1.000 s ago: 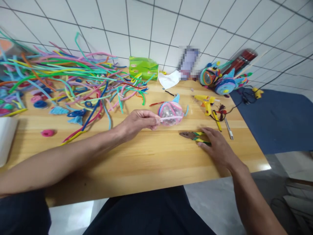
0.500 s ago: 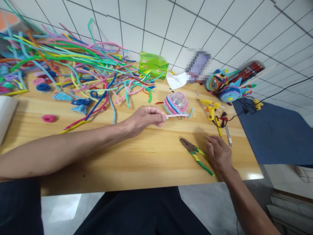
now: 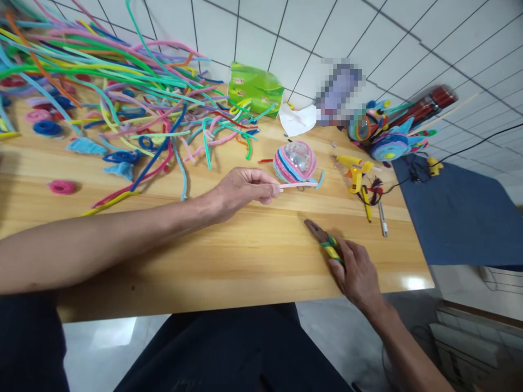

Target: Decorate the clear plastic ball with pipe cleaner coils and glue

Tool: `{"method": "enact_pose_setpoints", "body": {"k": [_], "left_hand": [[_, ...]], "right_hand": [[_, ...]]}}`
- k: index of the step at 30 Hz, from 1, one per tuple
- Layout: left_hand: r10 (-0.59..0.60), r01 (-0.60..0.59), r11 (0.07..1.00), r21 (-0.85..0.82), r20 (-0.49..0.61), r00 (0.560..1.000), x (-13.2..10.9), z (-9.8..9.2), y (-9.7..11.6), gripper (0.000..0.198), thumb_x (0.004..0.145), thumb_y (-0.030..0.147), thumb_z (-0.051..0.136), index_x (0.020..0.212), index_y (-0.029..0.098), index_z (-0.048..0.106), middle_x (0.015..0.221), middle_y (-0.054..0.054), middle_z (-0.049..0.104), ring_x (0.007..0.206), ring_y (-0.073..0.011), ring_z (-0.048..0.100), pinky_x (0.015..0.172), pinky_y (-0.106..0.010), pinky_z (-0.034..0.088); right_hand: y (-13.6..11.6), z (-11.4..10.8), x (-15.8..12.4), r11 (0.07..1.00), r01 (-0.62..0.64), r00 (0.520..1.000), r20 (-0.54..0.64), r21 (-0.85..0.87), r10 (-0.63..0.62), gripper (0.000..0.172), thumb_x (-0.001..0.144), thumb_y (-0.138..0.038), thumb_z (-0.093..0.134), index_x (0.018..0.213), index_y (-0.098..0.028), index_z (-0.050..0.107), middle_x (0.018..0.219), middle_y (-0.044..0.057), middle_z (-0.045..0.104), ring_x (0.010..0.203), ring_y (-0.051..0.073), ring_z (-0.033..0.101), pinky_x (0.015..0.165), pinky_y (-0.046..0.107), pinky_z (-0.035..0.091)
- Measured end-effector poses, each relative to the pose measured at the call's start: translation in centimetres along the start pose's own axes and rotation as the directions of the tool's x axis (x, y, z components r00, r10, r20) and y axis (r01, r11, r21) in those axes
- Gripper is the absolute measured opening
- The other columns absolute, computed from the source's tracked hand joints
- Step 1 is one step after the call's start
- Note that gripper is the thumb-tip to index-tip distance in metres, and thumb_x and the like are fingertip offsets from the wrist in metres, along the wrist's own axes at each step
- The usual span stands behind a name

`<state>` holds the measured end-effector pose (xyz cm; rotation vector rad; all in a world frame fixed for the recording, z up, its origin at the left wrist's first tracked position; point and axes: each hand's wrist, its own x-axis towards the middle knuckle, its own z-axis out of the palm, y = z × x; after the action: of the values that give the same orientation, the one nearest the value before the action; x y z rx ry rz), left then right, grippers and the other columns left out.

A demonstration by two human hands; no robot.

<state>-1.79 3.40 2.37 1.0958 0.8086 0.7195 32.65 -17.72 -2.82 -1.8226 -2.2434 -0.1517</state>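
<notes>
Left hand [image 3: 247, 191] pinching pink strip [image 3: 299, 185], ball [image 3: 296, 160] just behind; right hand [image 3: 359, 274] clasping pliers [image 3: 329, 246], glue gun [image 3: 355, 170] beyond

My right hand [image 3: 359, 275] hides the rear of the pliers [image 3: 315, 231], and my left hand [image 3: 247, 191] covers part of the pale pink strip [image 3: 299, 185]. The left edge cuts off the heap of fuzzy stems [image 3: 118, 81], the right edge the blue mat [image 3: 466, 218]; pixelation leaves one object [image 3: 340, 92] unreadable.

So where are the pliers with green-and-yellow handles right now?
In the head view, the brown-headed metal pliers are right of centre, at the front of the wooden table, handles in the person's right hand, nearer than the yellow plastic glue gun.
</notes>
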Motion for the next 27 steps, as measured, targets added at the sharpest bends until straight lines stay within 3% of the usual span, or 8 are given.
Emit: {"method": "enact_pose_setpoints", "body": {"k": [2, 4, 8, 10, 13, 16, 23, 27], "left_hand": [[0.003, -0.003, 1.000, -0.007, -0.015, 1.000, 0.0, 0.0, 0.2, 0.011, 0.076, 0.024, 0.085, 0.077, 0.015, 0.079, 0.076, -0.001, 0.076, 0.069, -0.0102, 0.066, 0.076, -0.025, 0.057], [0.018, -0.018, 1.000, -0.017, -0.026, 1.000, 0.0, 0.0, 0.5, 0.009, 0.078, 0.022, 0.083, 0.077, 0.015, 0.079, 0.075, -0.001, 0.076, 0.070, -0.0106, 0.067, 0.076, -0.025, 0.058], [0.028, -0.030, 0.998, -0.050, -0.031, 0.999, 0.1, -0.1, 1.5, 0.008, 0.083, 0.021, 0.079, 0.079, 0.014, 0.078, 0.076, -0.002, 0.077, 0.066, -0.0104, 0.068, 0.070, -0.024, 0.058], [0.023, -0.025, 0.998, -0.060, -0.034, 0.999, 0.1, -0.2, 2.1, 0.008, 0.085, 0.018, 0.076, 0.079, 0.013, 0.077, 0.078, -0.003, 0.077, 0.063, -0.0095, 0.067, 0.067, -0.024, 0.057], [0.041, -0.043, 0.998, -0.045, -0.048, 0.998, 0.1, -0.4, 2.6, 0.008, 0.085, 0.015, 0.075, 0.078, 0.013, 0.078, 0.072, -0.002, 0.075, 0.062, -0.0090, 0.066, 0.067, -0.022, 0.056], [0.083, -0.085, 0.996, -0.026, -0.077, 0.994, 0.3, -0.7, 2.6, 0.008, 0.083, 0.014, 0.076, 0.076, 0.012, 0.078, 0.067, 0.000, 0.072, 0.061, -0.0082, 0.063, 0.065, -0.021, 0.052], [0.107, -0.115, 0.993, -0.040, -0.159, 0.981, 0.6, -0.8, 2.5, 0.005, 0.080, 0.014, 0.076, 0.075, 0.014, 0.075, 0.064, 0.001, 0.070, 0.061, -0.0081, 0.062, 0.064, -0.021, 0.048], [0.096, -0.104, 0.993, -0.048, -0.154, 0.983, 0.3, -0.5, 3.2, 0.006, 0.079, 0.012, 0.074, 0.073, 0.014, 0.073, 0.062, 0.002, 0.070, 0.059, -0.0078, 0.062, 0.065, -0.021, 0.051]], "right_hand": [[0.1, -1.1, 1.1, 0.960, -0.116, 0.993, 0.063, 0.254, 0.104, 0.050, 0.110, -0.051, 0.046, 0.145, -0.021, 0.065, 0.121, 0.017, 0.073, 0.110, 0.032, 0.068, 0.094, 0.048, 0.059], [-0.7, -2.2, 2.6, 0.796, -0.270, 0.961, 0.208, 0.541, 0.184, 0.058, 0.109, -0.064, 0.041, 0.134, -0.021, 0.071, 0.106, 0.013, 0.074, 0.097, 0.029, 0.069, 0.086, 0.043, 0.059], [-4.0, -2.7, 6.1, 0.427, -0.581, 0.800, 0.584, 0.693, 0.140, 0.069, 0.085, -0.078, 0.073, 0.119, -0.018, 0.076, 0.087, 0.006, 0.072, 0.072, 0.021, 0.062, 0.065, 0.034, 0.052], [-5.6, -2.3, 7.8, 0.430, -0.627, 0.757, 0.639, 0.650, 0.136, 0.055, 0.084, -0.067, 0.079, 0.109, -0.018, 0.078, 0.090, 0.006, 0.073, 0.075, 0.020, 0.063, 0.068, 0.033, 0.051], [-6.9, -2.0, 9.9, 0.526, -0.581, 0.779, 0.611, 0.622, 0.138, 0.041, 0.090, -0.059, 0.071, 0.096, -0.019, 0.079, 0.089, 0.006, 0.074, 0.083, 0.023, 0.066, 0.078, 0.036, 0.054], [-6.9, -2.4, 11.4, 0.589, -0.532, 0.810, 0.568, 0.608, 0.146, 0.039, 0.091, -0.057, 0.068, 0.093, -0.020, 0.080, 0.086, 0.006, 0.074, 0.088, 0.026, 0.069, 0.081, 0.038, 0.056], [-7.0, -3.6, 13.1, 0.565, -0.552, 0.806, 0.566, 0.613, 0.174, 0.044, 0.087, -0.064, 0.071, 0.090, -0.021, 0.075, 0.086, 0.007, 0.073, 0.081, 0.024, 0.068, 0.071, 0.035, 0.060], [-7.7, -3.3, 13.5, 0.652, -0.510, 0.824, 0.535, 0.561, 0.184, 0.042, 0.090, -0.063, 0.067, 0.089, -0.021, 0.072, 0.084, 0.005, 0.071, 0.080, 0.023, 0.066, 0.073, 0.035, 0.057]]}}
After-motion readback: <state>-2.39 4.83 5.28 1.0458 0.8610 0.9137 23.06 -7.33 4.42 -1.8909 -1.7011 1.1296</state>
